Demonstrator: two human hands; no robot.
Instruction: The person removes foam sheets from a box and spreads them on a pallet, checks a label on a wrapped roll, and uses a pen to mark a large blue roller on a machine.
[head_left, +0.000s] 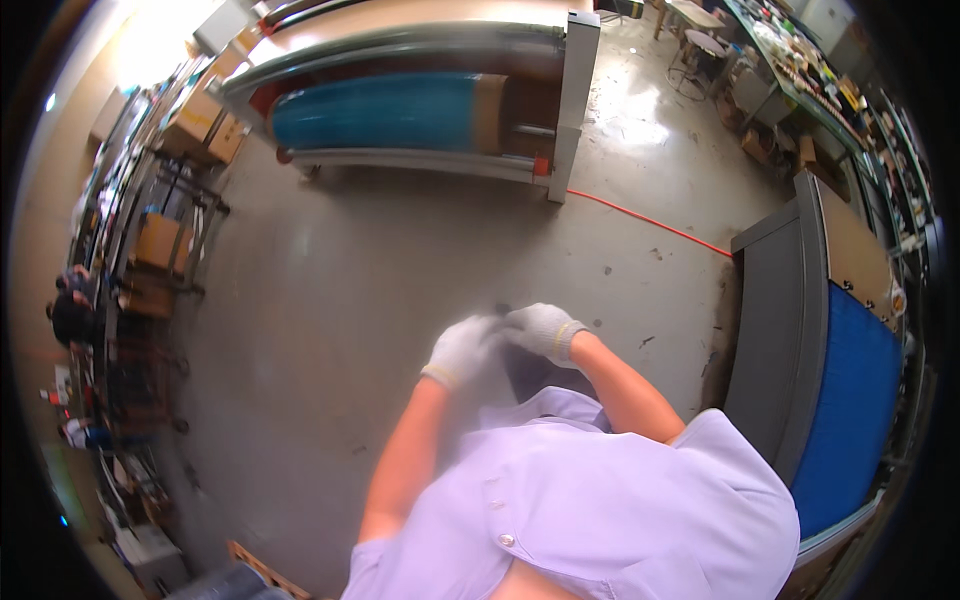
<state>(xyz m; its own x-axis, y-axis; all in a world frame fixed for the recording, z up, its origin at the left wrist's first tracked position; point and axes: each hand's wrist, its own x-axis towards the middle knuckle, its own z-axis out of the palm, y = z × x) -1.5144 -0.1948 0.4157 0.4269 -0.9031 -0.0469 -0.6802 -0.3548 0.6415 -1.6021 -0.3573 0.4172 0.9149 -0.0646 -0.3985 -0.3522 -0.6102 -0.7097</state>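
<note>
My left hand (463, 349) and my right hand (541, 330) both wear white knitted work gloves with yellow-striped cuffs. They meet in front of my body, above the grey concrete floor (337, 315). The fingertips come together and are blurred. A small dark spot (503, 308) shows just beyond the fingers; whether it is a held thing or a mark on the floor is unclear. Below the hands, my dark trousers (529, 371) show past the hem of my pale lilac shirt (615, 495).
Ahead stands a roller machine frame (574, 97) carrying a large teal roll (375, 112). A red cable (652, 217) runs across the floor to a grey machine (772, 330) with a blue belt (851, 405). Cardboard boxes (161, 241) and distant people (71, 307) are at left. A cluttered workbench (806, 82) is at upper right.
</note>
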